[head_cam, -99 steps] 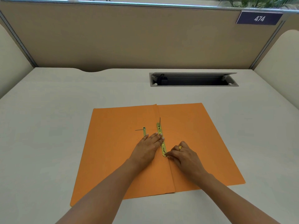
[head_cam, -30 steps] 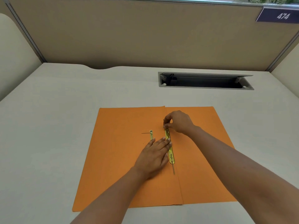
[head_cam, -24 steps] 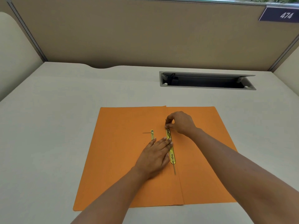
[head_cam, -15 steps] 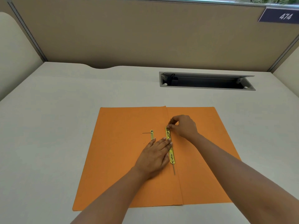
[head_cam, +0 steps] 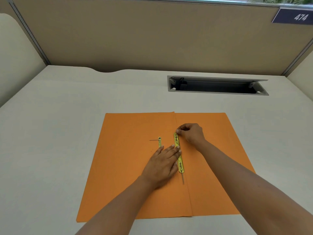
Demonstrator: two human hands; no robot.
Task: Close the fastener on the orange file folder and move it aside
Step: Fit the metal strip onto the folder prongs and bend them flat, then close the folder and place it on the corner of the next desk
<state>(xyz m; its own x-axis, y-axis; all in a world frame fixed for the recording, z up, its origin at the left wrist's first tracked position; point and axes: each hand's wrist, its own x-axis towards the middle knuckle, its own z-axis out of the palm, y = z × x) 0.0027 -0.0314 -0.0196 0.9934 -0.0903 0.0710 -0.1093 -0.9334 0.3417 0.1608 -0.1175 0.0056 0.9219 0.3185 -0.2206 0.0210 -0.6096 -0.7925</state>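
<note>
An orange file folder lies spread flat on the desk, its fold running down the middle. A brass fastener bar lies along the fold. Its near prong is bent flat toward me. A second small brass piece with a thin prong pointing left sits left of the bar. My left hand rests flat on the folder, fingertips against the bar. My right hand pinches the far prong at the bar's top end.
A grey cable tray opening is cut into the desk behind the folder on the right. Beige partition walls close off the desk's back and sides. A number plate 474 hangs at the top right.
My right hand moved from the bar's near end to its far end and is pinching the far prong there. The near prong is now bent flat. My left hand stayed put.
</note>
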